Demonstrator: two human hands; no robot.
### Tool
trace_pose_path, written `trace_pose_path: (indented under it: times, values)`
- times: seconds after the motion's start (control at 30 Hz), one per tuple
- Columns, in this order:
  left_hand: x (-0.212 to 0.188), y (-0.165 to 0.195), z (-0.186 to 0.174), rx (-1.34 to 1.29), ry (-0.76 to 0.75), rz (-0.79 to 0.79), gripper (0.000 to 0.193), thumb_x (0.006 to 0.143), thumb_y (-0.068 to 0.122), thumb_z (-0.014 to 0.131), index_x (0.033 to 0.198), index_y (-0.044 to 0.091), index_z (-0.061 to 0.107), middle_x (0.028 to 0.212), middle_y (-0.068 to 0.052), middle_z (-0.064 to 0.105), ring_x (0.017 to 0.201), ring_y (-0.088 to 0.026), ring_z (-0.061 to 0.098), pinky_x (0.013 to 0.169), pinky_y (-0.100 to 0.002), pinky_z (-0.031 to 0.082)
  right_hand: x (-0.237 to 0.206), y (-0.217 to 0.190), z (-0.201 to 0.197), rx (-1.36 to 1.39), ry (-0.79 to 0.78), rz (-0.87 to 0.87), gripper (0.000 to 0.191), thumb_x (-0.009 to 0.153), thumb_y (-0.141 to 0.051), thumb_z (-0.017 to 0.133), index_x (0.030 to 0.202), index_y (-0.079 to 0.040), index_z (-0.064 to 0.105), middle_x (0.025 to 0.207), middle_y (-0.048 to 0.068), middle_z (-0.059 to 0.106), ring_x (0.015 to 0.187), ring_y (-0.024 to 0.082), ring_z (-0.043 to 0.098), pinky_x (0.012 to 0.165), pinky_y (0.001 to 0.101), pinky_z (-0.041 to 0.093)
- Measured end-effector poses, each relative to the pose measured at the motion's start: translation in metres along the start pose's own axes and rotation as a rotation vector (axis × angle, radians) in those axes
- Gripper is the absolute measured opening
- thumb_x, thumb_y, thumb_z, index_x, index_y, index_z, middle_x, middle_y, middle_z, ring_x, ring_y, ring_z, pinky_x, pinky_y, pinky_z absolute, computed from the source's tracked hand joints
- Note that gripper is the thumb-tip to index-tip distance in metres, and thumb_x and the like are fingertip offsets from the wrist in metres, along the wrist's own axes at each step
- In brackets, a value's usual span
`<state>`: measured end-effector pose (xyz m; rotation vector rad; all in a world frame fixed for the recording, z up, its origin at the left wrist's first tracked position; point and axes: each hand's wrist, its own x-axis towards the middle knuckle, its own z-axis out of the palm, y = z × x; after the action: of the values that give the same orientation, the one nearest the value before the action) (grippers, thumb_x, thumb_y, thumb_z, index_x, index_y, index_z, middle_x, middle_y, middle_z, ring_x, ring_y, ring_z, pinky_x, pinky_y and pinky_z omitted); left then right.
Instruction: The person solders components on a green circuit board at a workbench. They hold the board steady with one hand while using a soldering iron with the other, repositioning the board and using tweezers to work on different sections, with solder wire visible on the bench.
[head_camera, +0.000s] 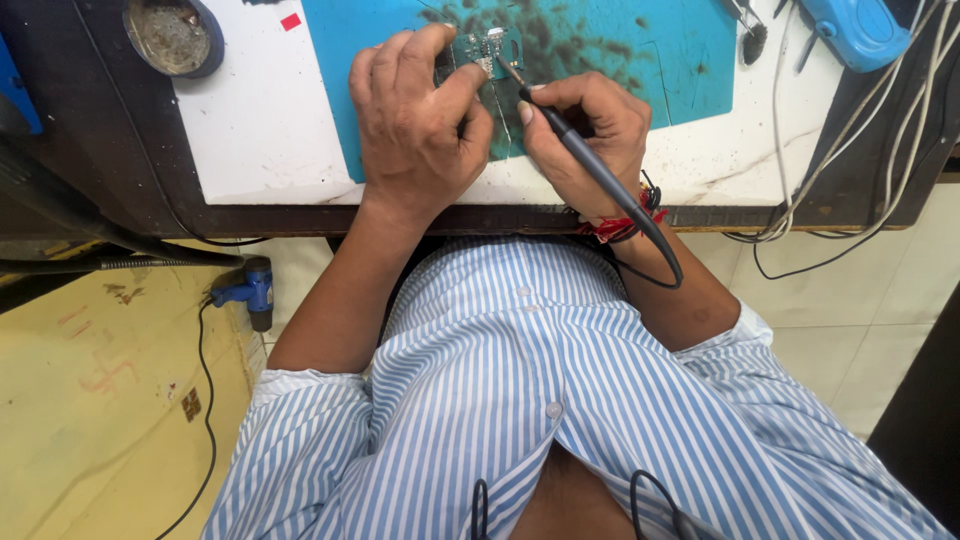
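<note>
A small green circuit board (487, 46) lies on a stained teal work mat (640, 50). My left hand (415, 120) presses down on the board's left side, thumb and fingers pinching it. My right hand (585, 130) grips a slim dark soldering iron (580, 150) like a pen. Its tip touches the board just right of my left fingers. The iron's black cord loops past my right wrist, which wears red threads.
A white benchtop (260, 120) with a dark front edge carries the mat. A round tin (172, 36) sits at the back left, a blue device (858, 28) and tweezers at the back right. White and black cables (800, 200) hang off the right edge. A blue tool (250, 292) hangs lower left.
</note>
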<state>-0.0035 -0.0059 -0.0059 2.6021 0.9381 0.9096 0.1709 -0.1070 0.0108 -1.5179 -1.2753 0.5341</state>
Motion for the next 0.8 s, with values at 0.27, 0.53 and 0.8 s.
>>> trace_pose_path:
  times: [0.27, 0.53, 0.8]
  values:
    - [0.0004, 0.0001, -0.0008, -0.002, -0.002, 0.001, 0.024, 0.088, 0.011, 0.070, 0.110, 0.010, 0.079, 0.132, -0.012, 0.058, 0.128, -0.030, 0.052, 0.115, -0.049, 0.032, 0.0009, 0.0005, 0.0000, -0.005, 0.003, -0.007, 0.011, 0.096, 0.001, 0.079, 0.103, 0.001, 0.071, 0.092, 0.008, 0.072, 0.077, 0.009, 0.067, 0.066, 0.0233, 0.053]
    - [0.0011, 0.0006, -0.0008, -0.002, 0.000, -0.002, 0.023, 0.088, 0.012, 0.070, 0.109, 0.010, 0.079, 0.132, -0.012, 0.059, 0.128, -0.030, 0.052, 0.115, -0.049, 0.033, 0.0009, 0.0020, 0.0005, -0.004, 0.002, -0.018, 0.010, 0.095, 0.001, 0.079, 0.101, 0.001, 0.071, 0.090, 0.008, 0.073, 0.075, 0.009, 0.067, 0.064, 0.0231, 0.052]
    - [0.0011, 0.0005, -0.0007, 0.002, -0.004, -0.001, 0.023, 0.088, 0.012, 0.070, 0.109, 0.010, 0.078, 0.132, -0.011, 0.058, 0.128, -0.029, 0.052, 0.114, -0.049, 0.033, 0.0010, 0.0045, 0.0009, -0.009, 0.017, -0.023, 0.011, 0.094, 0.002, 0.079, 0.101, 0.001, 0.071, 0.086, 0.007, 0.072, 0.072, 0.009, 0.066, 0.062, 0.0232, 0.050]
